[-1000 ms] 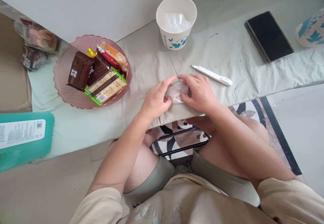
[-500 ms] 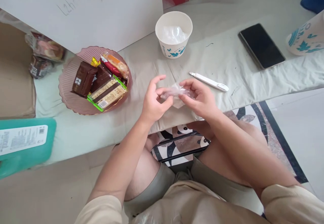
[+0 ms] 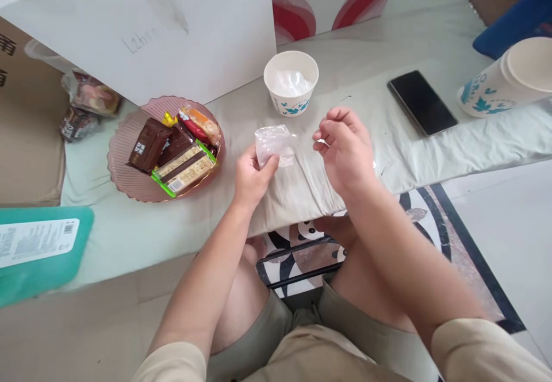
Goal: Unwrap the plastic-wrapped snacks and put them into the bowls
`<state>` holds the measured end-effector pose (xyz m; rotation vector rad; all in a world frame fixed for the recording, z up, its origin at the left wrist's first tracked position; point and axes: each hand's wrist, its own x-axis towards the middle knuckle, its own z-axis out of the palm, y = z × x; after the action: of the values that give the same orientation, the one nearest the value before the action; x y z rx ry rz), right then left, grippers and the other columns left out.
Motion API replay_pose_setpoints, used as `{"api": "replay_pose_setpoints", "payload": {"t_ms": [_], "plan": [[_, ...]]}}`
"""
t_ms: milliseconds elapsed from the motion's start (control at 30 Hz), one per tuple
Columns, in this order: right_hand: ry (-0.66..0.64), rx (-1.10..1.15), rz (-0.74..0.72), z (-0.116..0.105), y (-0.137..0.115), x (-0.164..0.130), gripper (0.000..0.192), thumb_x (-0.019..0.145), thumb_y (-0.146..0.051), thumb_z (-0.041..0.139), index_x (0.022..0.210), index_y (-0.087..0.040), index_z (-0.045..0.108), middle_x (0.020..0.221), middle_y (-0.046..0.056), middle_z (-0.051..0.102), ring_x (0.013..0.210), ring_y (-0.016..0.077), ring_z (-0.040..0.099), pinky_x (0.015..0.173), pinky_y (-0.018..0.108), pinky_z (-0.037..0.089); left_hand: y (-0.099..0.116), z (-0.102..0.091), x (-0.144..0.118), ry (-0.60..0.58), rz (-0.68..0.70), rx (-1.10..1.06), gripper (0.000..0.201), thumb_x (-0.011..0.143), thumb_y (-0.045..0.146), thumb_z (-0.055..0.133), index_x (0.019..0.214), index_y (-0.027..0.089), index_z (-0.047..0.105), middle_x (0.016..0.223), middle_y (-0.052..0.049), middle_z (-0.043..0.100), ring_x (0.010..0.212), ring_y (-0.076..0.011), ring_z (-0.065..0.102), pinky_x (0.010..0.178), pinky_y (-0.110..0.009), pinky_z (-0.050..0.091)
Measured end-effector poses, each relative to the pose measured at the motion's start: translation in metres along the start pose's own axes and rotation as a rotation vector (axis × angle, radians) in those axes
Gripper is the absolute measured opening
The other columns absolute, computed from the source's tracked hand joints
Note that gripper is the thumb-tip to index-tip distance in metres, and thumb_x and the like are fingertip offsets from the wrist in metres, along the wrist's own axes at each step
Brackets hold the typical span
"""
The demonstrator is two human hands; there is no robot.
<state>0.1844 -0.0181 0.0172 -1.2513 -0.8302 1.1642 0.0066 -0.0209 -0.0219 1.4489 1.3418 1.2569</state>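
Note:
My left hand (image 3: pixel 252 178) pinches a folded, clear plastic bag (image 3: pixel 275 145) between thumb and fingers, holding it above the cloth-covered table. To its right, my right hand (image 3: pixel 347 149) is raised with the fingers curled together, apart from the bag; whether anything small is in them is hidden. Beneath that hand, a white slim cutter (image 3: pixel 374 164) lies mostly covered, only bits of it showing. Behind both hands stands a white paper cup (image 3: pixel 292 104) with a blue leaf print and crumpled clear plastic inside.
On the left is a pink ribbed plate (image 3: pixel 123 160) with several wrapped snacks (image 3: pixel 183 169). A teal board (image 3: pixel 81 226) lies at the near left. A phone (image 3: pixel 423 103) and stacked paper cups (image 3: pixel 495 91) are at the right. Large boxes (image 3: pixel 207 31) stand along the back.
My right hand has come away from the plastic, up and to the right. The bag is now in my left hand alone, spread flatter. The view has shifted slightly.

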Motion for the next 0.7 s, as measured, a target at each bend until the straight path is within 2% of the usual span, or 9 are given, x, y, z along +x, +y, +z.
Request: {"api": "replay_pose_setpoints", "payload": {"t_ms": [100,167,267,367,467,533,600,700], "plan": [[0.09,0.078,0.104,0.01,0.013,-0.001,0.013,0.078,-0.025,0.054,0.087,-0.026,0.044,0.073,-0.004,0.046,0.062,0.0114,0.049,0.059,0.025,0.042,0.003,-0.007,-0.002,0.034,0.068,0.111,0.034,0.083,0.051,0.076,0.079,0.021,0.06,0.068,0.003,0.06,0.062,-0.0111,0.057,0.057,-0.026,0.048],[0.061,0.05,0.143,0.013,0.018,-0.003,0.011,0.077,-0.024,0.053,0.085,-0.026,0.046,0.069,-0.005,0.042,0.06,0.0111,0.045,0.058,0.026,0.04,0.007,-0.013,-0.005,0.016,0.099,0.186,0.033,0.084,0.047,0.074,0.073,0.022,0.055,0.063,0.004,0.055,0.056,-0.01,0.052,0.052,-0.026,0.044],[-0.084,-0.061,0.029,0.007,0.014,-0.002,0.009,0.078,-0.025,0.056,0.086,-0.026,0.05,0.07,-0.004,0.046,0.062,0.0116,0.046,0.061,0.027,0.043,0.018,-0.019,-0.007,-0.025,0.142,0.297,0.032,0.086,0.042,0.071,0.07,0.023,0.05,0.06,0.004,0.049,0.052,-0.0089,0.045,0.049,-0.027,0.039],[-0.1,-0.153,-0.072,-0.004,0.008,0.002,0.007,0.08,-0.026,0.055,0.085,-0.026,0.051,0.069,-0.004,0.047,0.062,0.0121,0.045,0.058,0.027,0.04,0.032,-0.015,0.007,0.004,0.232,0.4,0.029,0.086,0.033,0.069,0.069,0.023,0.047,0.06,0.005,0.047,0.053,-0.0089,0.043,0.051,-0.028,0.039],[-0.078,-0.213,-0.097,-0.01,0.009,0.002,0.005,0.081,-0.025,0.052,0.085,-0.026,0.048,0.067,-0.005,0.045,0.059,0.0118,0.044,0.056,0.027,0.038,0.052,-0.001,0.046,0.056,0.329,0.539,0.019,0.083,0.022,0.071,0.074,0.024,0.054,0.064,0.003,0.052,0.063,-0.0132,0.053,0.06,-0.031,0.046],[-0.112,-0.228,-0.107,-0.01,0.012,0.0,0.004,0.082,-0.026,0.052,0.085,-0.026,0.048,0.068,-0.005,0.046,0.059,0.0117,0.045,0.056,0.027,0.038,0.064,0.013,0.084,0.022,0.366,0.6,0.015,0.081,0.016,0.072,0.082,0.025,0.061,0.068,0.001,0.057,0.076,-0.0185,0.062,0.068,-0.033,0.052],[-0.139,-0.218,-0.103,-0.009,0.014,-0.003,0.004,0.082,-0.026,0.052,0.084,-0.025,0.049,0.068,-0.005,0.047,0.059,0.0115,0.046,0.056,0.027,0.039,0.073,0.027,0.122,-0.082,0.381,0.685,0.022,0.075,0.008,0.075,0.083,0.026,0.064,0.068,0.0,0.056,0.079,-0.0222,0.065,0.069,-0.035,0.053],[-0.138,-0.186,-0.071,-0.009,0.014,-0.004,0.004,0.081,-0.026,0.054,0.083,-0.025,0.051,0.068,-0.005,0.049,0.058,0.0108,0.046,0.056,0.027,0.038,0.081,0.045,0.165,-0.287,0.226,1.036,0.029,0.069,0.0,0.073,0.086,0.022,0.067,0.075,0.0,0.055,0.083,-0.0246,0.07,0.072,-0.035,0.055]]}}
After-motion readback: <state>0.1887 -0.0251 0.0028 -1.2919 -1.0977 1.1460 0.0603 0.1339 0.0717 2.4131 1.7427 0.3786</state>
